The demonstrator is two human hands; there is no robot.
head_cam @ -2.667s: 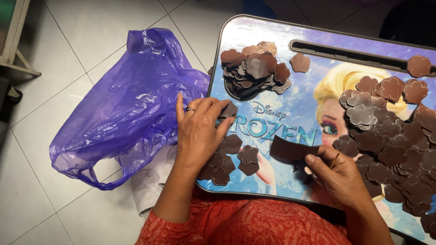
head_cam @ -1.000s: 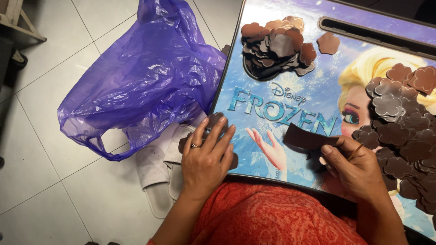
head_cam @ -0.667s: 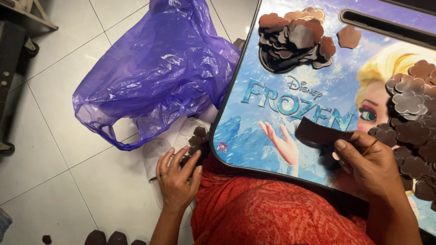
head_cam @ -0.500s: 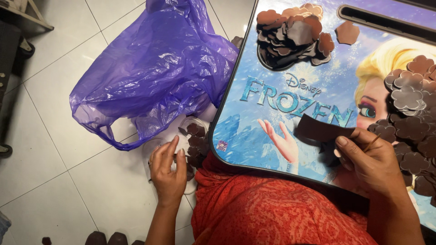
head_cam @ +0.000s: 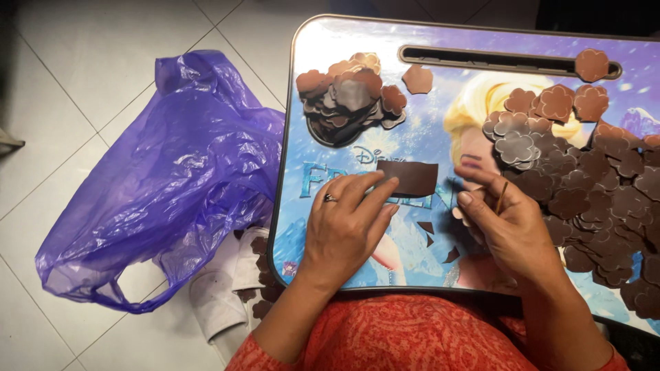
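A: Look at that purple bag (head_cam: 165, 185) at the left of the frame: thin, crinkled plastic, shiny where the light hits!

B: And the lap tray (head_cam: 330, 41) is smooth and glossy, a printed plastic-looking top.

A: The brown strip (head_cam: 411, 177) at centre looks matt, like thin foam or leatherette; can't tell which.

B: Same matt brown on the flower cut-outs (head_cam: 591, 192) at right. Pale floor tiles (head_cam: 82, 75), smooth with a dull sheen. Orange cloth (head_cam: 412, 343) at the bottom, soft, woven.

My two hands, left (head_cam: 347, 227) and right (head_cam: 512, 230); one lap tray (head_cam: 323, 41); one brown strip (head_cam: 411, 177); two heaps of brown flower cutouts (head_cam: 591, 185); one purple bag (head_cam: 165, 185); one ring (head_cam: 331, 198).
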